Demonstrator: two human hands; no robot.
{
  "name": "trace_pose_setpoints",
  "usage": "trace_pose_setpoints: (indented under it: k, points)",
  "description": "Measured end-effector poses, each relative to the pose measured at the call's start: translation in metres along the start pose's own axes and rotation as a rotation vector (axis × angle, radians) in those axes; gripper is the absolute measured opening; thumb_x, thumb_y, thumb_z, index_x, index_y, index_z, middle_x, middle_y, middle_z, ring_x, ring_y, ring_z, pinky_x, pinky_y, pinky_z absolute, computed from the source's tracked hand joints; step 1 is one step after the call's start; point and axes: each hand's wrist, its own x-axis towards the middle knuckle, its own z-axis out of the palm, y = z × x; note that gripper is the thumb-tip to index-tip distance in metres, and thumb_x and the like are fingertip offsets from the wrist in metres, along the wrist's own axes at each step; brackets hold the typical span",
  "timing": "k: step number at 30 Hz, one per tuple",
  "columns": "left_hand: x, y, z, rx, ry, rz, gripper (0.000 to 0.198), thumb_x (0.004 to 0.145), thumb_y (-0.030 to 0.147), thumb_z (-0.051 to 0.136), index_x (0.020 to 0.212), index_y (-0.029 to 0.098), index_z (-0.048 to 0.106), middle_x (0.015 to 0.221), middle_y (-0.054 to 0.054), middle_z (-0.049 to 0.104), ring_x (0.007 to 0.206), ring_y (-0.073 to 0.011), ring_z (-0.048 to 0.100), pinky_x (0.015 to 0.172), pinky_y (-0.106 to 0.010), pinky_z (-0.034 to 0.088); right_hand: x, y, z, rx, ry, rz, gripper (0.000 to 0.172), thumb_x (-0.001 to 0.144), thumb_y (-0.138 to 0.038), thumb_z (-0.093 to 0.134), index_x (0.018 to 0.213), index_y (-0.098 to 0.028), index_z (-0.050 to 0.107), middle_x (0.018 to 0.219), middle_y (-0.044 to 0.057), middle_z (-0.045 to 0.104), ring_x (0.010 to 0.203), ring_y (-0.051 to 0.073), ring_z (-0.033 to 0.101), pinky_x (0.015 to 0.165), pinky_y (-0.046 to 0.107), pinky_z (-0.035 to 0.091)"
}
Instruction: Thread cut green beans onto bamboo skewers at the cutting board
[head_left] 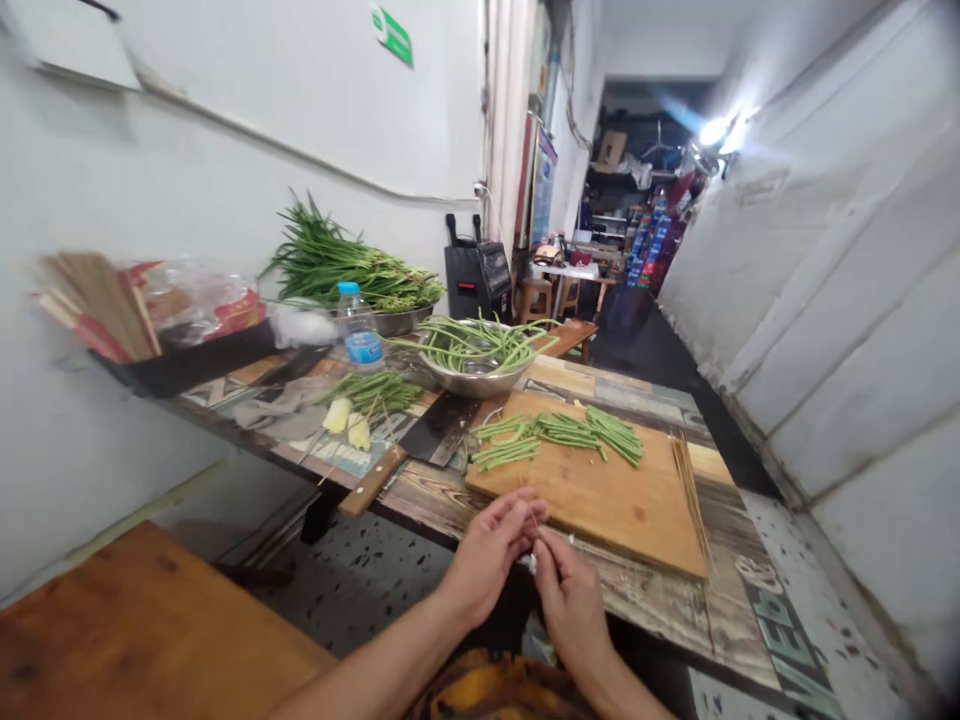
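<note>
My left hand and my right hand meet at the near edge of a wooden cutting board. Both are closed, fingertips pinching a thin stick that looks like a bamboo skewer; most of it is hidden by the fingers. Just beyond, cut long beans lie in small bunches on the board. Several bamboo skewers rest along its right side. Left of the board lies a cleaver, its wooden handle pointing toward me.
Behind the board stands a metal bowl of whole long beans. Farther left are a water bottle, a heap of leafy greens, skewered green bunches and a grey cloth. A wooden stool stands at lower left.
</note>
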Motion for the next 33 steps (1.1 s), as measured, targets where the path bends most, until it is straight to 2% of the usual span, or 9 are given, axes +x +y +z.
trace_pose_setpoints:
  k: [5,9,12,18,20,23,26,31,33]
  points:
    - [0.006,0.005,0.003,0.040,0.110,0.118,0.044,0.068,0.043,0.071,0.096,0.010,0.062,0.082,-0.009,0.069,0.078,-0.0173,0.065,0.078,-0.028,0.048,-0.003,-0.002,0.029,0.159,-0.031,0.096,0.035,0.091,-0.038,0.039,0.099,-0.016,0.064,0.079,0.008,0.069,0.067,0.018,0.064,0.060,0.026,0.050]
    - [0.011,0.020,-0.003,0.078,0.137,0.232,0.046,0.067,0.041,0.071,0.101,0.012,0.061,0.067,-0.001,0.064,0.064,-0.0113,0.059,0.068,-0.024,0.047,-0.015,0.006,0.035,0.281,-0.208,0.220,0.042,0.092,-0.048,0.035,0.093,-0.016,0.063,0.051,-0.002,0.051,0.042,0.011,0.047,0.040,0.020,0.036]
    - [0.012,0.029,-0.001,0.017,0.127,0.291,0.040,0.068,0.042,0.070,0.095,0.013,0.060,0.067,0.001,0.062,0.065,-0.0099,0.057,0.067,-0.022,0.047,-0.020,0.008,0.038,0.350,-0.313,0.295,0.048,0.092,-0.053,0.032,0.094,-0.015,0.060,0.048,-0.006,0.044,0.033,0.006,0.037,0.034,0.017,0.027]
    - [0.008,0.037,0.015,-0.082,0.054,0.238,0.036,0.067,0.044,0.071,0.070,0.014,0.051,0.060,0.004,0.053,0.047,-0.0029,0.040,0.045,-0.015,0.033,-0.022,0.007,0.030,0.338,-0.380,0.222,0.048,0.093,-0.052,0.028,0.098,-0.016,0.060,0.056,-0.001,0.058,0.038,0.009,0.052,0.037,0.018,0.038]
    - [0.006,0.038,0.017,-0.005,0.055,0.254,0.039,0.071,0.047,0.067,0.064,0.014,0.046,0.052,0.007,0.043,0.041,-0.0014,0.027,0.040,-0.015,0.021,-0.016,0.004,0.013,0.247,-0.312,0.116,0.040,0.092,-0.047,0.036,0.099,-0.018,0.063,0.067,0.004,0.066,0.050,0.013,0.060,0.050,0.023,0.049]
    - [0.000,0.033,0.021,0.169,0.057,0.281,0.042,0.075,0.049,0.062,0.059,0.014,0.045,0.049,0.007,0.035,0.041,-0.0025,0.023,0.041,-0.017,0.017,0.002,-0.004,-0.020,0.166,0.005,0.116,0.034,0.084,-0.042,0.054,0.106,-0.018,0.062,0.094,0.010,0.069,0.080,0.020,0.066,0.076,0.032,0.052]
    - [-0.007,0.017,0.026,0.314,0.005,0.247,0.043,0.078,0.048,0.058,0.056,0.013,0.047,0.048,0.006,0.034,0.043,-0.0033,0.024,0.043,-0.019,0.017,0.024,-0.013,-0.042,0.339,0.034,0.156,0.046,0.079,-0.043,0.061,0.117,-0.017,0.054,0.104,0.012,0.066,0.086,0.020,0.065,0.074,0.032,0.053]
    - [0.001,-0.016,0.037,0.313,-0.128,0.048,0.039,0.076,0.046,0.059,0.058,0.013,0.049,0.048,0.006,0.037,0.042,-0.0031,0.026,0.042,-0.018,0.018,0.043,0.004,-0.044,0.256,0.020,0.169,0.040,0.086,-0.051,0.047,0.090,-0.014,0.061,0.054,-0.001,0.060,0.047,0.014,0.058,0.051,0.027,0.051]
    - [0.014,-0.026,0.040,0.309,-0.130,-0.025,0.036,0.075,0.043,0.061,0.059,0.012,0.050,0.048,0.005,0.041,0.040,-0.0025,0.028,0.040,-0.017,0.018,0.045,0.020,-0.049,0.181,0.066,0.184,0.042,0.085,-0.053,0.047,0.084,-0.013,0.063,0.050,-0.002,0.057,0.045,0.014,0.055,0.048,0.027,0.048]
